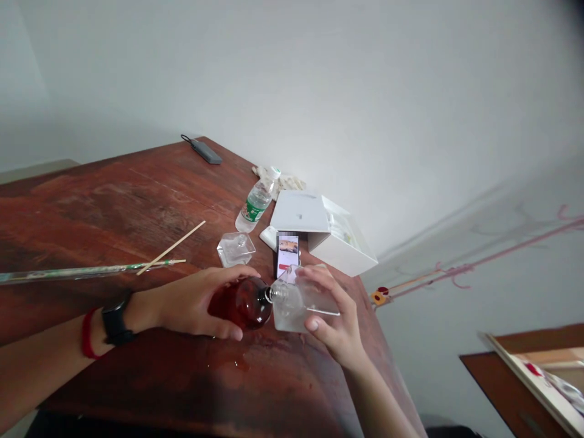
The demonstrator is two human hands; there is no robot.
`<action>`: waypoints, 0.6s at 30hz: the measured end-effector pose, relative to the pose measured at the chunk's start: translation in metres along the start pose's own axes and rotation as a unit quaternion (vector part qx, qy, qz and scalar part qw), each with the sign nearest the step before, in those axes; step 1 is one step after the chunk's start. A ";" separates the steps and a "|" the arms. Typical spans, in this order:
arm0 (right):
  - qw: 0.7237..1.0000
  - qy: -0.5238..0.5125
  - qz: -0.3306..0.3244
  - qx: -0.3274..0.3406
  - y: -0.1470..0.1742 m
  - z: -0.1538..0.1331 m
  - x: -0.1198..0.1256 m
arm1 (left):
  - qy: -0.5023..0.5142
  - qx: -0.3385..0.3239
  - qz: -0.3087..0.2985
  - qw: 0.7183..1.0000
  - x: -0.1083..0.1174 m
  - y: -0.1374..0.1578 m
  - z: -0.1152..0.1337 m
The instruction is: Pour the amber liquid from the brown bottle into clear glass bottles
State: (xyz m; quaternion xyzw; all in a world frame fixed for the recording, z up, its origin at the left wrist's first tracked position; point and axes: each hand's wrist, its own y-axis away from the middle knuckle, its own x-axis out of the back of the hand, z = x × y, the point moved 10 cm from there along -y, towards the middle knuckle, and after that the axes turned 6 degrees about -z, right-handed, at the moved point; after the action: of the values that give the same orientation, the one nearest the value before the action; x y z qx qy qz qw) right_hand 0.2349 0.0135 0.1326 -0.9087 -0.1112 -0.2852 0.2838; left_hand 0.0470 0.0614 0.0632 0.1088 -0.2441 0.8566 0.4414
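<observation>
My left hand (187, 304) is wrapped round a rounded, dark red see-through bottle (250, 304), tilted with its neck pointing right. Facing it, a clear, angular bottle (290, 309) is gripped by the fingers and thumb of my right hand (335, 316). The two necks meet or nearly meet; whether they touch I cannot tell. Any liquid passing between them is not visible. Just beyond my left hand, a small clear faceted dish (236, 249) sits on the table. Close behind the clear bottle stands a phone (288, 252) with its screen lit.
Wet drops (239, 365) lie on the reddish wooden table (114, 213). A green-labelled plastic bottle (254, 207) stands behind the dish, beside white boxes (347, 243) near the wall. Wooden sticks (171, 248) and a long wrapped packet (86, 272) lie left. A grey device (206, 152) rests farther back.
</observation>
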 end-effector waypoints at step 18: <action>0.872 -0.442 0.031 -0.207 0.026 0.120 -0.068 | -0.034 0.080 0.009 0.996 0.010 0.009 -0.029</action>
State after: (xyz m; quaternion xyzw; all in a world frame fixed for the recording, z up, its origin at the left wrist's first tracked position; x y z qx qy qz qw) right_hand 0.2435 0.0593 0.0002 -0.9809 -0.1352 0.1384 0.0193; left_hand 0.0343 0.0789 0.0394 0.1709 -0.1903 0.8732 0.4149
